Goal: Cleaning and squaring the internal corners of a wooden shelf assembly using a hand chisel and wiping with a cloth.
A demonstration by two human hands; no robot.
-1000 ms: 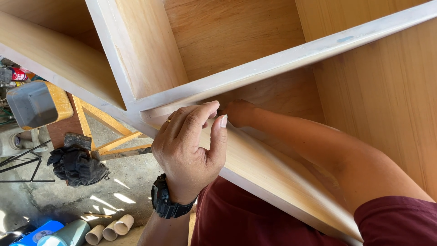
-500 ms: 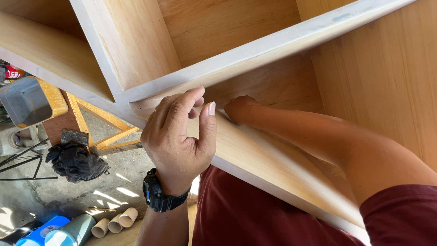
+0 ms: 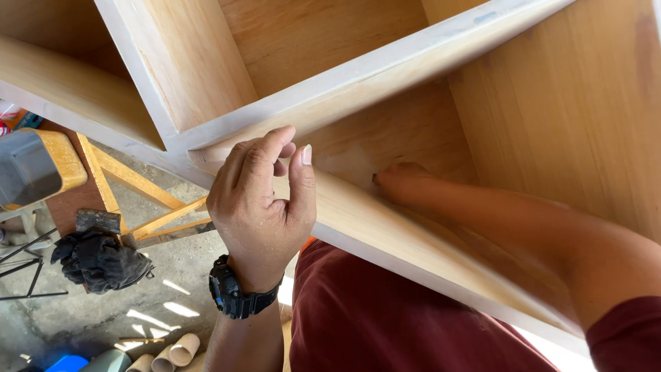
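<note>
A light wooden shelf unit (image 3: 385, 65) with white-edged boards fills most of the view. My left hand (image 3: 265, 200), with a black watch on the wrist, rests over the front edge of the lower board (image 3: 385, 227), fingers curled and thumb up, holding nothing that I can see. My right hand (image 3: 403, 180) reaches deep into the compartment and presses against the inner corner where the back panel meets the board. Its fingers are mostly hidden, so I cannot tell whether it holds anything.
A wooden trestle (image 3: 131, 189) stands on the concrete floor at the left, with a grey box (image 3: 27, 169) on it. A black cloth bundle (image 3: 100, 258) lies beside it. Cardboard tubes (image 3: 172, 351) lie at the bottom left.
My right hand has slid further right along the inner corner of the compartment. My left hand has loosened and lifted slightly on the board edge. The view has shifted a little.
</note>
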